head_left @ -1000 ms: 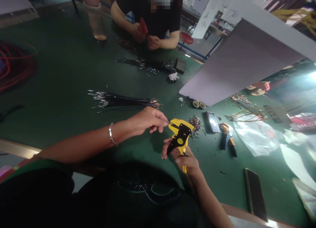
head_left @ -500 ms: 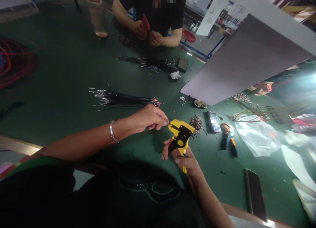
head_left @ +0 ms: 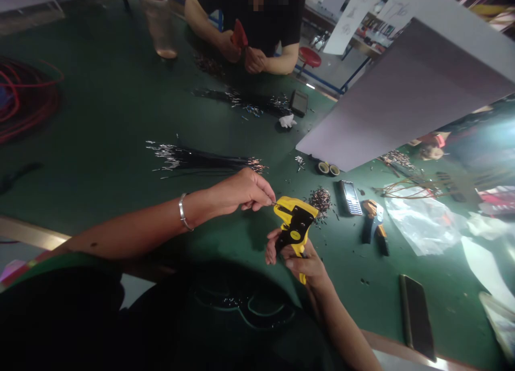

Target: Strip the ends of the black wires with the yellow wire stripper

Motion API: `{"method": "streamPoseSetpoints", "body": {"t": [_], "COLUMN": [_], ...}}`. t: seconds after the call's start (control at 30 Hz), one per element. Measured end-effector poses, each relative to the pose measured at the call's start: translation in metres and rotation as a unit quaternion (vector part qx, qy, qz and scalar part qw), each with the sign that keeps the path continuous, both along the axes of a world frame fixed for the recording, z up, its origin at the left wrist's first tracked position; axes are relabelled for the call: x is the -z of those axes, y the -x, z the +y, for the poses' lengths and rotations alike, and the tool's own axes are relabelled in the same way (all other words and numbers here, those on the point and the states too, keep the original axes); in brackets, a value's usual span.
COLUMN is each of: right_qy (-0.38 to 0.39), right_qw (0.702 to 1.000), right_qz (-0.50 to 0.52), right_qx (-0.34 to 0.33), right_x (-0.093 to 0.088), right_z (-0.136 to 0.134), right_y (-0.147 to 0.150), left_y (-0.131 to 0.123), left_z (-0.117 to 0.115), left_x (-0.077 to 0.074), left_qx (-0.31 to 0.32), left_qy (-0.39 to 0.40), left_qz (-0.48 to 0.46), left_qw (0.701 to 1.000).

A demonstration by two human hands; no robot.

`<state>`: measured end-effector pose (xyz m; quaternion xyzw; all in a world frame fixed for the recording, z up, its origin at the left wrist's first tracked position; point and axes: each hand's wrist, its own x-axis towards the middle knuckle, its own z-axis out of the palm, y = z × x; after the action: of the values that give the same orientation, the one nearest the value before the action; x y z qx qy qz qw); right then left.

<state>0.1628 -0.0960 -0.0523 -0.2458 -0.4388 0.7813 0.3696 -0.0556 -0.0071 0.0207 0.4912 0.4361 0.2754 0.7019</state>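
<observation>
My right hand [head_left: 300, 258] is wrapped round the handles of a yellow and black wire stripper [head_left: 295, 221], its jaws turned to the left. Thumb and fingertips of my left hand [head_left: 251, 191] pinch a thin dark wire [head_left: 274, 203] whose end meets the stripper's jaws; most of the wire is hidden by the hand. Just beyond my left hand lies a bundle of black wires [head_left: 205, 161], with silvery tips at the left and coppery ends at the right. A heap of small cut pieces [head_left: 321, 200] sits right behind the stripper's head.
A keypad phone [head_left: 350, 198], another hand tool [head_left: 374, 221], a clear plastic bag [head_left: 418, 221] and a smartphone [head_left: 417, 316] lie to the right. A large pale panel [head_left: 386, 97] stands beyond them. Across the table a person [head_left: 245, 33] holds a red-handled tool. Red cable coils [head_left: 28, 103] lie far left.
The view has shifted very slightly. My hands, the wire and the stripper keep almost the same positions, with the wire still at the jaws.
</observation>
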Motion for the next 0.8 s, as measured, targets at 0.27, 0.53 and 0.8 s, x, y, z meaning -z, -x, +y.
{"method": "streamPoseSetpoints", "body": {"t": [0.27,0.53,0.8], "right_qy": [0.008,0.019,0.014], "right_qw": [1.0,0.999,0.997], "right_qz": [0.0,-0.016,-0.047], "right_qx": [0.005,0.024,0.053], "right_x": [-0.004,-0.004,-0.006], "right_z": [-0.001,-0.005,-0.013], "right_y": [0.003,0.004,0.009], "left_y": [-0.001,0.0,0.0], "left_z": [-0.001,0.0,0.001], "left_x": [0.001,0.001,0.0], "left_qx": [-0.004,0.0,0.014], "left_qy": [0.0,-0.007,-0.009], "left_qz": [0.007,0.015,0.032], "left_qw": [1.0,1.0,0.999]}}
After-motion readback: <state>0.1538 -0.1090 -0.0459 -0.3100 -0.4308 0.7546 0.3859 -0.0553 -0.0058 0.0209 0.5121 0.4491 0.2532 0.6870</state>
